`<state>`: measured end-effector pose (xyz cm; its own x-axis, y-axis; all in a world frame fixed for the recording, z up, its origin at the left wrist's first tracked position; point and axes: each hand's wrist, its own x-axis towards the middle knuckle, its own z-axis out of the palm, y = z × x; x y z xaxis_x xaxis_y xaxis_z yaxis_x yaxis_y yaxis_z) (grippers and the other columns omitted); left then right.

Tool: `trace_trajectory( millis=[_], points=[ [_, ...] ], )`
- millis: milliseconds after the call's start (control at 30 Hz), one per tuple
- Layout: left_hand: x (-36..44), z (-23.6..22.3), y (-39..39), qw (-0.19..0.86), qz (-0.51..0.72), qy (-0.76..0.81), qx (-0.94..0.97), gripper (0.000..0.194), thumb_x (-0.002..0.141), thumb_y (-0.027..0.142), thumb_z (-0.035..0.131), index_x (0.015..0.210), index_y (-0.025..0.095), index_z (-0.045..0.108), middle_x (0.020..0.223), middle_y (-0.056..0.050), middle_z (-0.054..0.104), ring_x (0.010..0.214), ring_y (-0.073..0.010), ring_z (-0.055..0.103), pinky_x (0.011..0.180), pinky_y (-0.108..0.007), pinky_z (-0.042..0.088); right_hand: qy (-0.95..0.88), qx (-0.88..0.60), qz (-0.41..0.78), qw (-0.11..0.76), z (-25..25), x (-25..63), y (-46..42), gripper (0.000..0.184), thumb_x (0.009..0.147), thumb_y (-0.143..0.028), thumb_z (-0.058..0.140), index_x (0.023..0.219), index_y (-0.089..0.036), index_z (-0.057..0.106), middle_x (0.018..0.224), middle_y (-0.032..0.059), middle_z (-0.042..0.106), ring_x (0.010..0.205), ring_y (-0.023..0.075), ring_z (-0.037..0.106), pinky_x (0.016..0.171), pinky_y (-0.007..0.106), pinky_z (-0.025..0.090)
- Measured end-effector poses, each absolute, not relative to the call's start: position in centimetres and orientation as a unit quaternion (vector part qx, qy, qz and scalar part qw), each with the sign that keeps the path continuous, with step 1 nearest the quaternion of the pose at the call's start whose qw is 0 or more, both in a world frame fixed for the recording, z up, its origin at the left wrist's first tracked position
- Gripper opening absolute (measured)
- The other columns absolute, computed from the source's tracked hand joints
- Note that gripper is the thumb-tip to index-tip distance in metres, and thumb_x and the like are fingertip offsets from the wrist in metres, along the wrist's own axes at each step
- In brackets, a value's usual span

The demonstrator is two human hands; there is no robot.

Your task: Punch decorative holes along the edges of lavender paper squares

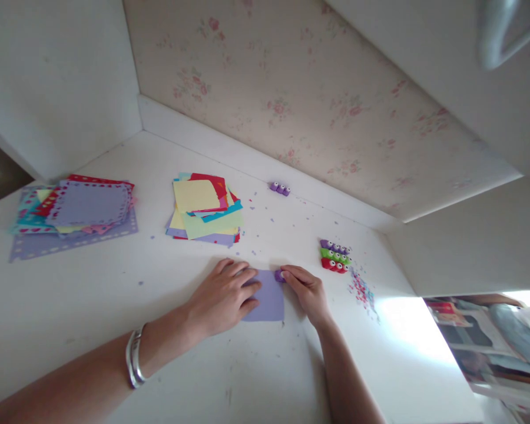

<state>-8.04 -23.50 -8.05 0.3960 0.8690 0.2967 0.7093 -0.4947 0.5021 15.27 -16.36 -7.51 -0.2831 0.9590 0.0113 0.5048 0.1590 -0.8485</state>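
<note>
Pressing thin square lavender paper sheet (268, 303) flat on white tabletop (265, 377) with left hand (227, 291), open, fingers spread over the sheet's left part. Pinching small purple plastic-looking block (278, 276) between thumb and fingers of right hand (308, 294), at the sheet's upper-right corner. Wearing silver bangles (135, 358) on left wrist, left of the sheet. Right of the sheet: rows of purple, green and red plastic-looking blocks (335, 255) with white round tops, then pile of tiny pink, red and blue bits (362, 288). Beyond the sheet: three purple blocks (280, 188) in a row, near wall. Beyond and left of the sheet: loose stack of plain multicoloured paper (198, 195). Farther left of the sheet: multicoloured paper with perforated borders (90, 203).
</note>
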Motion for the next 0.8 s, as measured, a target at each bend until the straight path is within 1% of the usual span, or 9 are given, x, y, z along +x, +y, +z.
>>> trace_trajectory(
  millis=[100, 200, 267, 467, 667, 800],
  points=[
    [-8.1, -8.1, -23.5, 0.151, 0.266, 0.482, 0.821, 0.024, 0.091, 0.036, 0.057, 0.111, 0.026, 0.066, 0.124, -0.004, 0.062, 0.121, -0.0261, 0.047, 0.103, -0.046, 0.030, -0.692, -0.528, 0.402, 0.284, -7.4, 15.3, -16.3, 0.023, 0.084, -0.041, 0.064, 0.095, -0.026, 0.077, 0.106, 0.0053, 0.073, 0.101, 0.0231, 0.066, 0.094, 0.039, 0.051],
    [-8.1, -8.0, -23.5, 0.151, 0.262, 0.484, 0.821, 0.024, 0.091, 0.036, 0.057, 0.111, 0.025, 0.066, 0.124, -0.004, 0.062, 0.121, -0.0263, 0.047, 0.103, -0.046, 0.029, -0.681, -0.531, 0.425, 0.271, -7.2, 15.3, -16.2, 0.028, 0.083, -0.043, 0.066, 0.102, -0.025, 0.075, 0.111, 0.0062, 0.072, 0.105, 0.0244, 0.064, 0.097, 0.041, 0.048],
    [-8.1, -8.0, -23.5, 0.152, 0.265, 0.483, 0.821, 0.024, 0.091, 0.035, 0.058, 0.111, 0.026, 0.066, 0.123, -0.004, 0.063, 0.121, -0.0261, 0.048, 0.102, -0.046, 0.030, -0.676, -0.532, 0.438, 0.261, -7.0, 15.4, -16.0, 0.031, 0.082, -0.045, 0.066, 0.104, -0.025, 0.075, 0.112, 0.0069, 0.071, 0.106, 0.0253, 0.064, 0.098, 0.042, 0.048],
    [-8.0, -8.1, -23.5, 0.150, 0.279, 0.478, 0.819, 0.023, 0.092, 0.035, 0.056, 0.111, 0.027, 0.067, 0.122, -0.004, 0.063, 0.120, -0.0261, 0.049, 0.102, -0.046, 0.029, -0.669, -0.529, 0.471, 0.224, -6.1, 15.1, -15.2, 0.031, 0.078, -0.046, 0.069, 0.097, -0.024, 0.077, 0.103, 0.0068, 0.073, 0.099, 0.0253, 0.066, 0.091, 0.041, 0.051],
    [-8.0, -8.3, -23.4, 0.142, 0.254, 0.478, 0.829, 0.025, 0.093, 0.037, 0.053, 0.113, 0.027, 0.065, 0.127, -0.003, 0.061, 0.122, -0.0275, 0.047, 0.103, -0.048, 0.027, -0.684, -0.549, 0.456, 0.149, -5.3, 14.8, -14.0, 0.024, 0.074, -0.041, 0.071, 0.093, -0.027, 0.078, 0.098, 0.0041, 0.073, 0.093, 0.0241, 0.066, 0.090, 0.041, 0.049],
    [-8.0, -8.3, -23.4, 0.139, 0.252, 0.479, 0.829, 0.026, 0.093, 0.037, 0.052, 0.113, 0.027, 0.065, 0.127, -0.004, 0.061, 0.122, -0.0273, 0.048, 0.103, -0.048, 0.027, -0.692, -0.556, 0.443, 0.124, -4.8, 14.8, -13.6, 0.022, 0.075, -0.039, 0.071, 0.092, -0.028, 0.078, 0.096, 0.0025, 0.074, 0.091, 0.0234, 0.067, 0.090, 0.041, 0.048]
  ],
)
